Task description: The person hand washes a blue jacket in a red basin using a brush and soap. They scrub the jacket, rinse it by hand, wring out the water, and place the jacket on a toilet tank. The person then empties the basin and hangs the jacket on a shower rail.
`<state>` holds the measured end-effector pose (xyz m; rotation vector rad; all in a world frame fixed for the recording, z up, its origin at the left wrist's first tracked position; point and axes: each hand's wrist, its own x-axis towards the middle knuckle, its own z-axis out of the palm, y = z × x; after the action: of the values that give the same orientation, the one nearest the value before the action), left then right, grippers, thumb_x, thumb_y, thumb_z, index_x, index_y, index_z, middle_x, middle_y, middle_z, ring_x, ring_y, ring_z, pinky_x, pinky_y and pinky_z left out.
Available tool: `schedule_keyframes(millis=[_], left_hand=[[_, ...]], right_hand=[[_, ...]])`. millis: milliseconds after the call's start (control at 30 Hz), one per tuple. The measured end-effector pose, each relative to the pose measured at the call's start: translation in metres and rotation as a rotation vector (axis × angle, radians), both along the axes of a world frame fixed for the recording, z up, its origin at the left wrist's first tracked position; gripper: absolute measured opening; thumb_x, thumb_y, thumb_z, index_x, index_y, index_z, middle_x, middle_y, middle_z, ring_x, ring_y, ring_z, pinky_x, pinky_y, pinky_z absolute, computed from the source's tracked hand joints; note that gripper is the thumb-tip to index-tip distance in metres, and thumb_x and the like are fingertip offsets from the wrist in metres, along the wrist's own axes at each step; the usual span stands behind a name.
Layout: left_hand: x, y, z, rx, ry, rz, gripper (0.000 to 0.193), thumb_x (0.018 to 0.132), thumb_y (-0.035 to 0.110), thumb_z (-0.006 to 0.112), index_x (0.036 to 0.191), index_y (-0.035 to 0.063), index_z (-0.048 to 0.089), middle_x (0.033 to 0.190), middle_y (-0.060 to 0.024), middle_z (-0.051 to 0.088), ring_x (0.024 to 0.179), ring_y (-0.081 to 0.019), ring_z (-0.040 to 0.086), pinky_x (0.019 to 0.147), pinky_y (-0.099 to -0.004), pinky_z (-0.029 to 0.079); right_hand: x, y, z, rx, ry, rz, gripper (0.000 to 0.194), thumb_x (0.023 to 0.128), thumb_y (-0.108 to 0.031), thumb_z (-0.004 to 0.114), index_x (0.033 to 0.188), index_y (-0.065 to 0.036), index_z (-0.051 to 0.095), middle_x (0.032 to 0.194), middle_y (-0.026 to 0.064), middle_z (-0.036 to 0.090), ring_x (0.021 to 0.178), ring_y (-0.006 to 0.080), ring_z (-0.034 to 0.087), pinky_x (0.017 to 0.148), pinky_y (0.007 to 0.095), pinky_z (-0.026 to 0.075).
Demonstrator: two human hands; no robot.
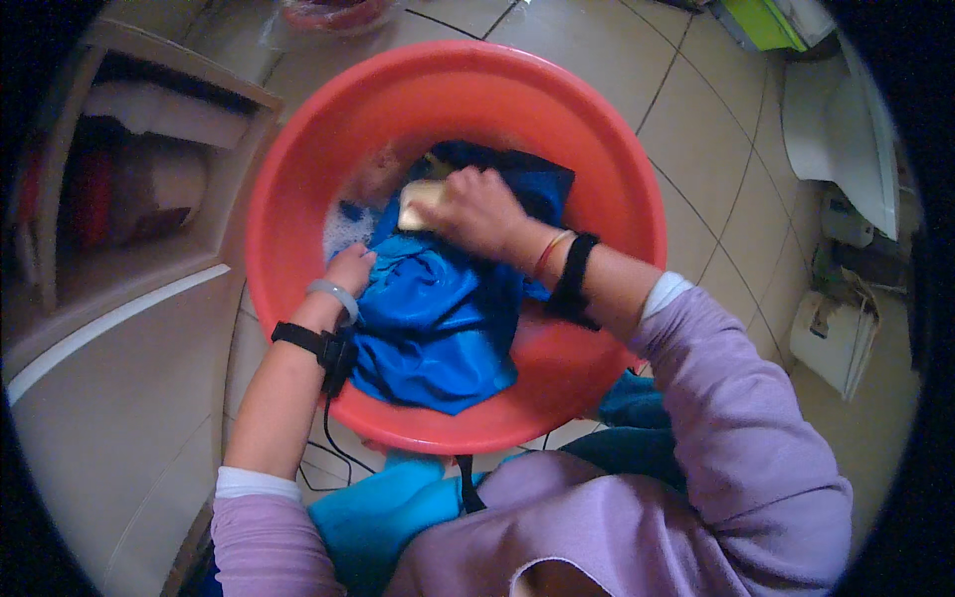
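Observation:
A wet blue cloth garment [440,336] lies bunched in a red plastic basin [462,63], part of it draped up the near wall. My left hand [351,270] grips the garment's left edge. In my right hand [485,209] is a pale yellow bar, apparently soap [419,203], held against the darker upper part of the cloth. That hand looks slightly blurred. White suds [349,225] float in the water left of the garment. My right palm hides part of the bar and the cloth under it.
To the left stands a wooden cabinet [179,82] with open shelves holding items. Beige floor tiles [694,149] surround the basin. White containers [832,336] sit at the far right, and a bright green object [761,22] at the top right. A black cable [332,436] hangs from my left wrist strap.

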<state>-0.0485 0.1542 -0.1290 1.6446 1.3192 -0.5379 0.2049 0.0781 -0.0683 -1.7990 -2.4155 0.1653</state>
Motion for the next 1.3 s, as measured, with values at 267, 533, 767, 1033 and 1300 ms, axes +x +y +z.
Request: schedule_keyframes(millis=[267,533,767,1033,1300], left_hand=[[0.005,-0.024,0.008,0.182,-0.095,0.350,0.037,0.077,0.018,0.073,0.110,0.0061,0.061,0.101,-0.0200,0.064,0.098,-0.0365,0.060,0.087,-0.0430,0.048],[0.009,-0.028,0.019,0.315,0.050,0.156,0.029,0.077,0.020,0.074,0.100,0.0045,0.065,0.107,-0.0212,0.063,0.104,-0.0362,0.059,0.090,-0.0413,0.047],[0.002,-0.027,-0.002,0.299,-0.141,0.343,0.018,0.074,0.005,0.067,0.091,0.0046,0.065,0.087,-0.0174,0.067,0.088,-0.0331,0.065,0.081,-0.0382,0.050],[0.000,-0.025,-0.006,0.310,-0.143,0.389,0.013,0.072,-0.001,0.062,0.084,0.0036,0.062,0.086,-0.0181,0.067,0.086,-0.0332,0.064,0.078,-0.0386,0.050],[0.004,-0.023,0.001,0.171,-0.075,0.428,0.012,0.071,0.000,0.066,0.082,0.0043,0.062,0.086,-0.0177,0.066,0.085,-0.0308,0.064,0.077,-0.0382,0.049]], right_hand=[[-0.003,0.032,-0.004,0.233,0.002,-0.237,0.027,0.087,-0.028,0.052,0.111,-0.025,0.065,0.096,0.0129,0.062,0.088,0.0339,0.061,0.070,0.0460,0.050],[0.013,0.058,-0.010,0.149,0.399,-0.072,0.029,0.089,-0.037,0.050,0.107,-0.019,0.064,0.105,0.0064,0.067,0.097,0.0297,0.064,0.080,0.0438,0.052],[-0.059,0.017,0.015,-0.149,0.268,-0.013,0.021,0.084,-0.034,0.055,0.099,-0.025,0.066,0.088,0.0187,0.062,0.084,0.0361,0.062,0.069,0.0491,0.051],[0.019,0.052,0.006,0.263,0.201,-0.353,0.021,0.089,-0.029,0.049,0.098,-0.025,0.067,0.091,0.0049,0.068,0.080,0.0331,0.066,0.068,0.0471,0.053],[-0.055,0.016,0.031,-0.163,0.149,-0.007,0.020,0.085,-0.037,0.055,0.093,-0.024,0.068,0.082,0.0122,0.058,0.079,0.0332,0.057,0.062,0.0447,0.043]])
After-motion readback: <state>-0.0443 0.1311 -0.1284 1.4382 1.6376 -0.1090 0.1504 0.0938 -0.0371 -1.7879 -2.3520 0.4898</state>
